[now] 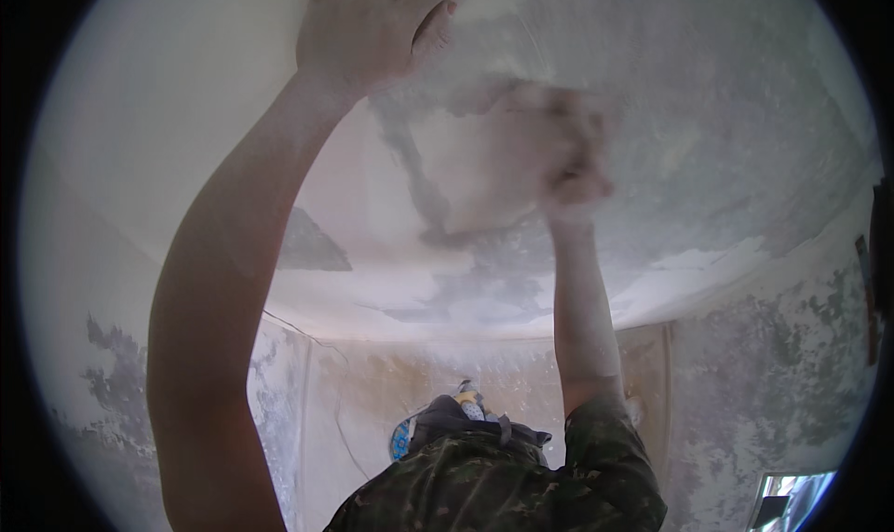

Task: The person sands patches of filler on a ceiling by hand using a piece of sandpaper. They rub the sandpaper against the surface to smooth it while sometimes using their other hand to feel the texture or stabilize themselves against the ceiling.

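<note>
My left hand (370,33) is raised, its palm towards a patchy, plastered surface (670,134) that looks like a wall or ceiling. Its thumb stands apart, and the fingertips are cut off by the frame's top. To the right and lower, my right hand (576,144) is at the same surface, blurred by motion. Its fingers look bent, but whether something is under them cannot be told. Beside it lies a pale, smooth patch (468,162) with a darker grey border. A whitish haze, like dust, hangs about both hands.
Blotchy walls (754,378) rise at both sides. A thin cable (338,413) hangs at the lower left of centre. Near my camouflage shirt (482,490) shows a blue patterned object (400,440). A bright, framed opening or pane (796,497) is at the lower right.
</note>
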{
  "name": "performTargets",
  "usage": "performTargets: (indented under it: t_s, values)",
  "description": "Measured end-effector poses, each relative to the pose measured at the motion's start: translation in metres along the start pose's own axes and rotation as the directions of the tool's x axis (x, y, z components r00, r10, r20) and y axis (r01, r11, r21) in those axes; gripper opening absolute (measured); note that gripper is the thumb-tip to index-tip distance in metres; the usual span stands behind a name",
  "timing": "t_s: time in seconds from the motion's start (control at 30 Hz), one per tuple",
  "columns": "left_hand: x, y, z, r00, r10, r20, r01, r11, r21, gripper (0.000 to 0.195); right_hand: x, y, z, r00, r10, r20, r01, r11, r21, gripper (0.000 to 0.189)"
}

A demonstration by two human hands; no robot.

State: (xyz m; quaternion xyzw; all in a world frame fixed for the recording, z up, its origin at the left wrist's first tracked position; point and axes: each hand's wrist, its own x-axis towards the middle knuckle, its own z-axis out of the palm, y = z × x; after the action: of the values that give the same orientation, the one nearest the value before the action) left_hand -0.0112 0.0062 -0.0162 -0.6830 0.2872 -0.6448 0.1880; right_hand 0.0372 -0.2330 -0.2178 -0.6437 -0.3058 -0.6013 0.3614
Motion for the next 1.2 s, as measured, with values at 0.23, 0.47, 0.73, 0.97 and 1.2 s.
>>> performTargets:
  t_s: [0.23,0.47,0.73,0.97,1.2]
  values:
    - [-0.004,0.006,0.008,0.999,-0.009,-0.043,0.007,0.999,-0.041,0.044,-0.004,-0.029,0.064,0.907,0.12,-0.403,-0.05,0.982,0.181,0.033]
    - [-0.024,0.008,-0.004,0.995,-0.048,0.082,0.042,0.997,0.07,0.042,0.002,-0.01,0.002,0.991,0.129,-0.04,-0.09,0.848,0.523,0.034]
    - [-0.034,0.016,0.014,0.996,-0.08,0.033,0.08,0.997,0.003,0.043,0.005,-0.063,0.064,0.952,0.107,-0.287,-0.109,0.994,0.008,0.021]
    - [-0.058,0.038,0.01,0.98,-0.195,0.049,0.194,0.981,0.02,0.042,-0.014,-0.09,-0.034,0.631,0.681,0.371,-0.751,0.417,0.513,0.019]
    - [-0.073,0.199,-0.026,0.846,-0.342,0.41,0.533,0.58,-0.617,0.042,-0.063,-0.102,-0.123,0.213,0.942,0.26,-0.858,0.053,0.51,0.025]
